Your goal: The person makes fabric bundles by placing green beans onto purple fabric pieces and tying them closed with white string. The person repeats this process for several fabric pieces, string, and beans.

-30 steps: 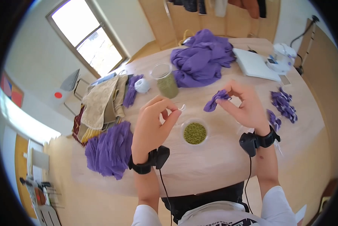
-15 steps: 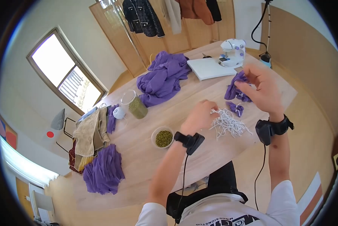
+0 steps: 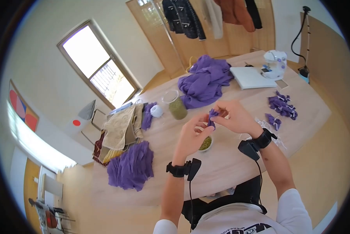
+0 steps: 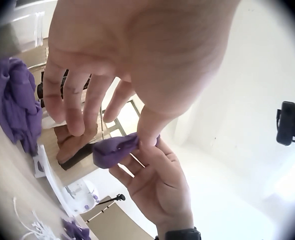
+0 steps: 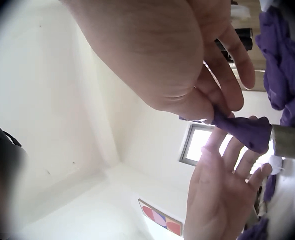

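A small, bunched purple cloth pouch (image 3: 211,117) is held up between the two hands. My right hand (image 3: 235,117) pinches its gathered neck between thumb and fingers; in the right wrist view the pouch (image 5: 247,132) has a rounded, full end. Close against it is my left hand (image 3: 190,136), its thumb at the gathered neck and its fingers loosely extended, as the left wrist view shows. Below the hands stands a bowl of green beans (image 3: 206,144), partly covered by the left hand. White strings (image 3: 265,124) lie on the table beside the right wrist.
Tied purple bundles (image 3: 283,106) lie at the right. Behind the hands are a jar of beans (image 3: 177,109), a ball of white string (image 3: 156,111) and a large purple cloth (image 3: 204,82). A sewing machine (image 3: 275,64) stands at the back right; purple strips (image 3: 132,165) lie at the left.
Half a second ago the left hand was at the white strings and the right hand held the purple cloth off to the right. Both hands have since come together at the pouch, over the bowl.
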A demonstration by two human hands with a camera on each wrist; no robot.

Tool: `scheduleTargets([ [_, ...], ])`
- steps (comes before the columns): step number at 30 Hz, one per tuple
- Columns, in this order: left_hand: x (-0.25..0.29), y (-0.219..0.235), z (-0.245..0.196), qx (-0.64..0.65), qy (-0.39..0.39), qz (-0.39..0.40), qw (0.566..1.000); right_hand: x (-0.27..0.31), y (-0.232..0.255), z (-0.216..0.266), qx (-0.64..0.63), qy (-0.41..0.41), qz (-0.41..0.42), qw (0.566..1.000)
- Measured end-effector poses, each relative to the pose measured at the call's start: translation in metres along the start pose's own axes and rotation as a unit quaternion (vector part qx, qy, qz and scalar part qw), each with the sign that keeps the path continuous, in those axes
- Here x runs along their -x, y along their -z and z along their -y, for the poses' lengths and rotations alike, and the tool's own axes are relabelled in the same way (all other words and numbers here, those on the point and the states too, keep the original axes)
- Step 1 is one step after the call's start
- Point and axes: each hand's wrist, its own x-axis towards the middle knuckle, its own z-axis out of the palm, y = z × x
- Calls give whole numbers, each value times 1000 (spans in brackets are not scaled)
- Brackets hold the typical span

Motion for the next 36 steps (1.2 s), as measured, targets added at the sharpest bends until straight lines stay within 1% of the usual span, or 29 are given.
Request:
scheduleTargets([
  [2,8,12,12,-29,2,0,1000,-8,-18,-5,-14,7,13,1000],
  [5,17,22,17,-28,0,-34,999,-13,-34,-13,-43,14,22,999],
  [6,19,24,22,-9,8,-48,999,-15,-38,-14,-56,17,22,998],
  [9,22,27,40,37,24,-80,996,-17,-36,-17,-70,-39,70,994],
  [11,22,27,47,55,32,-95,993,-18,-37,-15,-103,-60,74,990],
  [12,22,27,48,35,39,-100,994,-19,-39,-15,-120,-71,76,987],
  [14,20,27,50,-6,52,-110,992,-20,-47,-24,-101,-84,46,990],
  [17,16,23,65,11,30,-133,991,-16,-59,-26,-105,-94,18,990],
  [18,15,24,70,9,45,-125,991,-16,-62,-26,-113,-97,11,989],
  [20,16,26,78,6,80,-107,991,-17,-65,-42,-80,-106,39,990],
  [21,17,26,80,10,79,-113,990,-17,-67,-50,-64,-110,53,990],
  [24,20,25,85,31,78,-126,988,-13,-72,-62,-98,-139,72,983],
  [27,19,25,94,46,69,-126,989,-10,-78,-66,-114,-124,50,984],
  [30,19,26,104,43,61,-118,990,-16,-79,-55,-85,-86,41,992],
  [33,19,25,104,63,61,-126,988,-26,-82,-68,-87,-39,53,994],
  [36,21,26,105,49,46,-135,989,-37,-79,-64,-35,-15,73,997],
])
